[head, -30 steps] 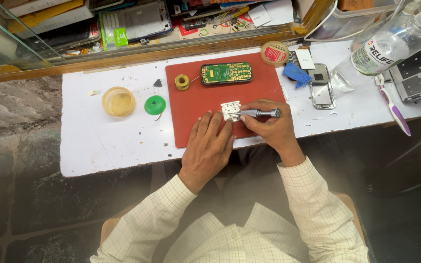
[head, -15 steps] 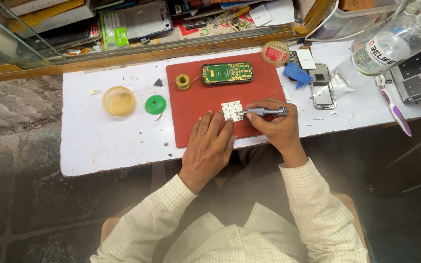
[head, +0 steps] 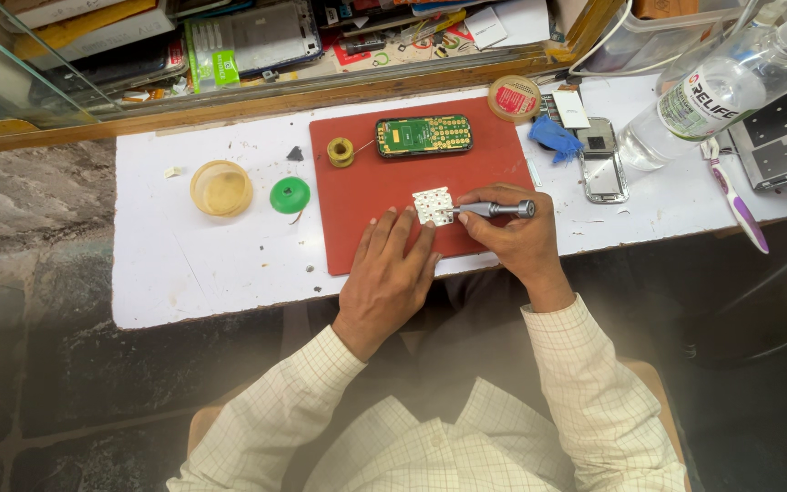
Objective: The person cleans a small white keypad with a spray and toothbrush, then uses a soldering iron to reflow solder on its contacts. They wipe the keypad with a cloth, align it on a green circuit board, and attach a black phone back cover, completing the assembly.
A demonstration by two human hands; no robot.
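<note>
On a red work mat (head: pixel 366 173) lies a small white keypad sheet (head: pixel 432 204). My left hand (head: pixel 389 273) rests flat on the mat, its fingertips pressing the sheet's lower edge. My right hand (head: pixel 512 239) grips a slim grey metal tool (head: pixel 494 210), held level with its tip on the sheet's right side. Farther back on the mat lies a green phone circuit board (head: pixel 424 135) and a small spool of yellowish wire (head: pixel 340 151).
The white bench (head: pixel 193 264) holds a yellow round tub (head: pixel 220 188), a green cap (head: pixel 290 195), a round tin (head: pixel 514 97), a blue cloth (head: pixel 556 138), a phone frame (head: pixel 601 160), a clear bottle (head: pixel 712 91) and a toothbrush (head: pixel 735 193). A glass-fronted shelf of clutter stands behind.
The right hand and its tool have shifted slightly to the right along the keypad sheet. The left hand stays pressed on the sheet.
</note>
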